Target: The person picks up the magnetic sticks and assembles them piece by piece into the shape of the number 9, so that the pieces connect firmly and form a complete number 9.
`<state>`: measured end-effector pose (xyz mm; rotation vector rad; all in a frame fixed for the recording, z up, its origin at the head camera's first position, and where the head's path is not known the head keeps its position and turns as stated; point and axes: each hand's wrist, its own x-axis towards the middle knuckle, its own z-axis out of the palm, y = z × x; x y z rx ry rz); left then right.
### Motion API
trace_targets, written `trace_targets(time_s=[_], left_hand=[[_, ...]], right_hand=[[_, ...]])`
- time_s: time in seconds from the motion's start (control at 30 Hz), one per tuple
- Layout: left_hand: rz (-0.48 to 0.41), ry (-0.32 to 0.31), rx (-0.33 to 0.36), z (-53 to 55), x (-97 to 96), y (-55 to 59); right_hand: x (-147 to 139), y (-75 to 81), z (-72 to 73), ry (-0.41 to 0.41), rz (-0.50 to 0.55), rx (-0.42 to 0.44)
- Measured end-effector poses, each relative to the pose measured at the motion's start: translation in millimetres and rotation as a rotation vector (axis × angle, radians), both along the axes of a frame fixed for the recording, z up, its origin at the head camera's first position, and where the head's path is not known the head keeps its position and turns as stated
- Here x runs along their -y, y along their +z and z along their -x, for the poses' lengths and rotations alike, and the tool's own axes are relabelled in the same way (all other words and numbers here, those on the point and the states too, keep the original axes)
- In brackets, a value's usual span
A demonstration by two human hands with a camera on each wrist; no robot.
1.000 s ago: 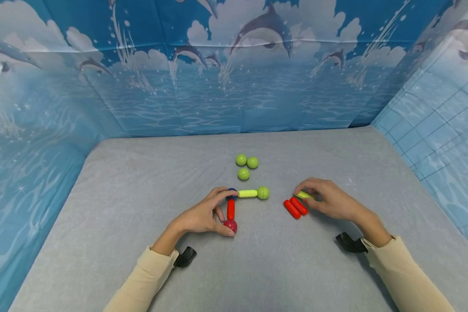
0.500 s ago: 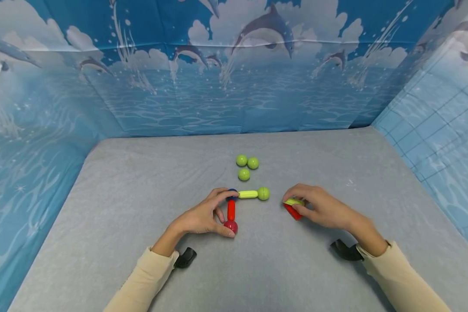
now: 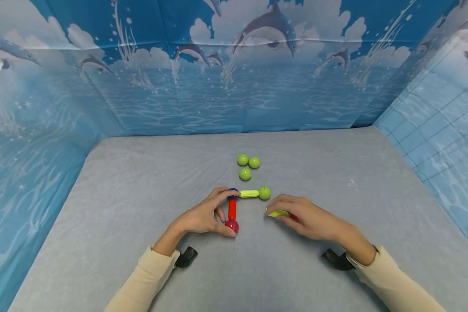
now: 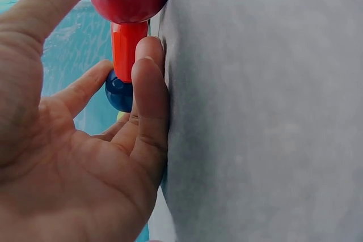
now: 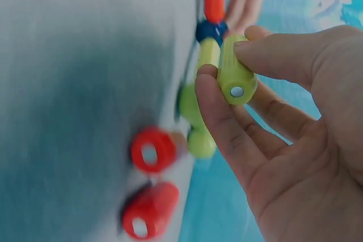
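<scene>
My left hand (image 3: pixel 204 216) spans an L-shaped piece, thumb on its red ball (image 3: pixel 232 226) and index finger on its blue ball (image 4: pixel 118 92). A red rod (image 3: pixel 232 210) joins those two balls. From the blue ball a yellow-green rod (image 3: pixel 249 193) runs right to a green ball (image 3: pixel 264 193). Between thumb and fingers, my right hand (image 3: pixel 310 218) pinches another yellow-green rod (image 5: pixel 236 72), which has a silvery disc in its end. It is just right of the L-shaped piece. Two loose red rods (image 5: pixel 153 150) lie on the table, mostly hidden behind the right hand in the head view.
Several things share the grey table (image 3: pixel 152 169): three green balls (image 3: pixel 245 174) sit in a cluster behind the L-shaped piece. A blue dolphin-print curtain (image 3: pixel 203 95) hangs along the back and sides. Each wrist wears a black mount (image 3: pixel 186 257).
My right hand has moved left and toward me with the yellow-green rod, passing over the red rods toward the L-shaped piece. The left hand keeps its place.
</scene>
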<state>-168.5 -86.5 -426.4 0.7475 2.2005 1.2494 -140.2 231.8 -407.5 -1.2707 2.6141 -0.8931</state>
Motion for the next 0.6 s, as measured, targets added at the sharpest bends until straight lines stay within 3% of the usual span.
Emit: trace_targets(time_s=[0.27,0.6], left_hand=[[-0.002,-0.008,-0.001,-1.3,1.2,3.4],[0.001,-0.008,-0.015,-2.0,2.0,3.5]], right_hand=[[29,-1.7,-3.7,0.040,-0.067,0.033],[51,-2.2,-2.8,0.100,-0.045,0.075]])
